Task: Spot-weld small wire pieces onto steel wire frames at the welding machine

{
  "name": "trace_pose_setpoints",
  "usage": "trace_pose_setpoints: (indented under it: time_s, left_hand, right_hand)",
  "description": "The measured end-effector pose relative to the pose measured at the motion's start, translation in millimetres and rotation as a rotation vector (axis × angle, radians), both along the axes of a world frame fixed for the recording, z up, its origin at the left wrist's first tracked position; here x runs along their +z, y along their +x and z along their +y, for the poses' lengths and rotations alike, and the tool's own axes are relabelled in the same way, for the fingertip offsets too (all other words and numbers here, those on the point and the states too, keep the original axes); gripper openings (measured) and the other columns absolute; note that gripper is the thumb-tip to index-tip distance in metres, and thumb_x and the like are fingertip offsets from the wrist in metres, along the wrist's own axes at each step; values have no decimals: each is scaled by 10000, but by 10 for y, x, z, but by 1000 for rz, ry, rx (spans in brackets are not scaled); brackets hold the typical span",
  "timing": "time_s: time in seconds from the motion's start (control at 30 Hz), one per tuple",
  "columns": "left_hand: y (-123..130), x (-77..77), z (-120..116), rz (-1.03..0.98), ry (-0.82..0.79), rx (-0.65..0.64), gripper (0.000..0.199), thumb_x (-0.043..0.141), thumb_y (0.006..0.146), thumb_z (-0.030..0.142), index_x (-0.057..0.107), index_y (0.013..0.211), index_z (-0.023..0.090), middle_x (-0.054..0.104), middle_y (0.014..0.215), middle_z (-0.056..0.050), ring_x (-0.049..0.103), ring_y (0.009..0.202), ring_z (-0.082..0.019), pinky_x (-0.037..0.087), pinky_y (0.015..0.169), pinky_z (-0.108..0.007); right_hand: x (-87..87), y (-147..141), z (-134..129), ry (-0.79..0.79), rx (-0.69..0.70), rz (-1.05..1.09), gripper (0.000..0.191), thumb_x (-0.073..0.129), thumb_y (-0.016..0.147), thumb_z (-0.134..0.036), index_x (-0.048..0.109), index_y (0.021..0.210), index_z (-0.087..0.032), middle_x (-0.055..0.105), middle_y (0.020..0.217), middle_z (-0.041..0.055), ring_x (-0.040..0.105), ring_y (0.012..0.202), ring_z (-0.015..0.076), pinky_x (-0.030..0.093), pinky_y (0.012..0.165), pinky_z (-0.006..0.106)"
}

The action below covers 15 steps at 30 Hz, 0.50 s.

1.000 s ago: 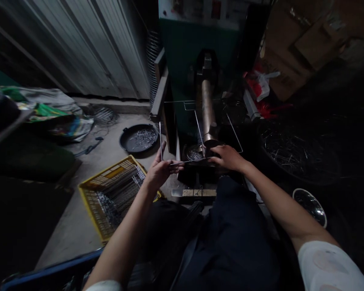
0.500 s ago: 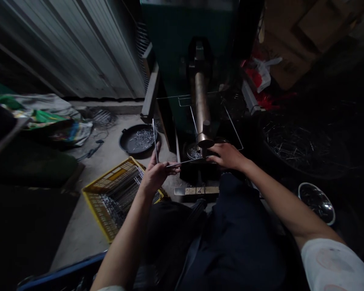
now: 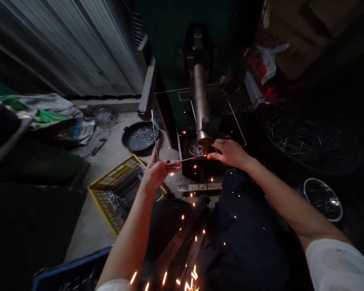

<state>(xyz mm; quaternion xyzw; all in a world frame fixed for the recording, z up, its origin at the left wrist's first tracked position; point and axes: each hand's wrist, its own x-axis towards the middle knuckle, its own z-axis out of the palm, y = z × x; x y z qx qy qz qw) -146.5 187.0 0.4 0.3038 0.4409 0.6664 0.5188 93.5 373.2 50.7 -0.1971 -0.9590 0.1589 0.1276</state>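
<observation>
My left hand (image 3: 157, 171) pinches a thin bent wire frame (image 3: 185, 160) at its corner; one leg stands up past my fingers, the other runs right to the welding head. My right hand (image 3: 229, 152) holds that wire end under the brass electrode arm (image 3: 200, 104) of the green spot welder (image 3: 182, 52). Orange sparks fly from the contact point and fall over my dark trousers (image 3: 242, 234). More of the wire frame's rectangle (image 3: 236, 121) lies across the machine behind my right hand.
A yellow crate (image 3: 118, 190) of metal wires sits on the concrete floor left of my knees. A black pan (image 3: 139, 136) of small clips lies beyond it. A steel bowl (image 3: 323, 199) sits right. Cardboard boxes (image 3: 300, 36) and a corrugated wall (image 3: 63, 44) stand behind.
Sparks now burst from the electrode tip where none showed before. Both hands keep their grip on the wire frame; the view has tilted slightly down.
</observation>
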Motion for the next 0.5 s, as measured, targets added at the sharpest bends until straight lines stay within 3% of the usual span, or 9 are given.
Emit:
trace_pose_setpoints:
  time_s: [0.07, 0.13, 0.17, 0.23, 0.37, 0.43, 0.5]
  left_hand:
    - [-1, -2, -3, -7, 9, 19, 908, 624, 811, 189, 107, 1557, 232, 778, 848, -69, 745, 782, -248, 592, 674, -330]
    - [-6, -2, 0, -21, 27, 13, 968, 634, 790, 172, 53, 1558, 264, 769, 801, -21, 745, 773, -248, 589, 655, -323]
    - [-9, 0, 7, -25, 39, 4, 987, 636, 783, 169, 31, 1557, 269, 767, 792, -13, 745, 771, -247, 587, 650, -319]
    - [-13, 9, 28, -23, 61, -16, 997, 632, 786, 176, 6, 1556, 265, 774, 821, -32, 745, 778, -246, 584, 660, -319]
    - [29, 67, -21, -11, 56, -11, 1009, 640, 792, 212, -19, 1553, 276, 780, 874, -72, 746, 789, -242, 575, 672, -315]
    - [116, 97, -202, 3, 30, 7, 1010, 643, 795, 235, -25, 1553, 263, 774, 840, -66, 742, 770, -236, 566, 668, -312]
    - [291, 92, -529, 31, -35, 41, 984, 635, 815, 262, -10, 1557, 238, 760, 810, -57, 730, 760, -223, 556, 679, -311]
  right_hand:
    - [-32, 150, 70, 83, -103, 105, 580, 726, 848, -478, 569, 1357, -249, 664, 1156, 83, 629, 1004, 257, 492, 826, 344]
    - [-101, 337, 192, 141, -329, 242, 599, 700, 841, -544, 597, 1322, -202, 633, 1211, 130, 594, 1080, 299, 483, 885, 403]
    - [-144, 424, 261, 115, -452, 294, 581, 666, 853, -566, 623, 1279, -173, 645, 1175, 145, 607, 1047, 303, 491, 864, 411]
    - [-223, 544, 386, -85, -610, 336, 529, 559, 901, -585, 672, 1154, -135, 691, 964, 128, 655, 838, 262, 518, 725, 369]
    - [-280, 591, 389, -548, -650, 367, 471, 476, 908, -572, 667, 986, -149, 592, 567, 4, 533, 431, 146, 403, 440, 247]
    - [-288, 651, 192, -636, -642, 388, 427, 513, 871, -566, 637, 929, -161, 560, 519, -19, 497, 378, 131, 361, 392, 231]
    - [-340, 838, -149, -704, -612, 366, 400, 532, 840, -574, 591, 869, -179, 563, 514, -24, 511, 372, 135, 362, 374, 227]
